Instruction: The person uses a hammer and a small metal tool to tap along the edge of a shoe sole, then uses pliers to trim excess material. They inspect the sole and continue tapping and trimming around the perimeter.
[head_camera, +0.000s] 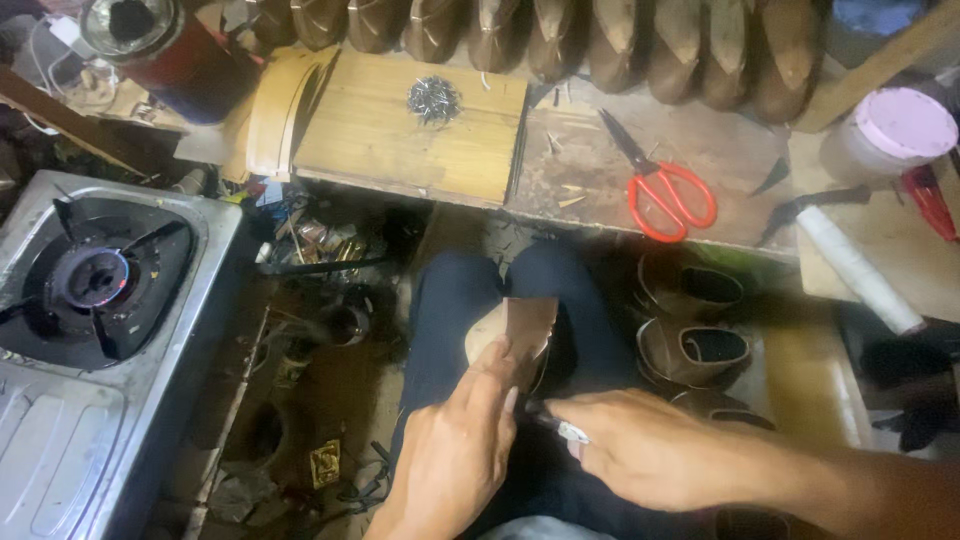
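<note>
Shoe sole (520, 335) on lap, long axis pointing away. Left hand (455, 450) clasps its near end; right hand (640, 445) grips small tool (560, 428) just beside it.

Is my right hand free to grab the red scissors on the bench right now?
Probably not yet. The right hand grips a small tool against the shoe on the lap. The red scissors lie uncovered on the bench.
</note>
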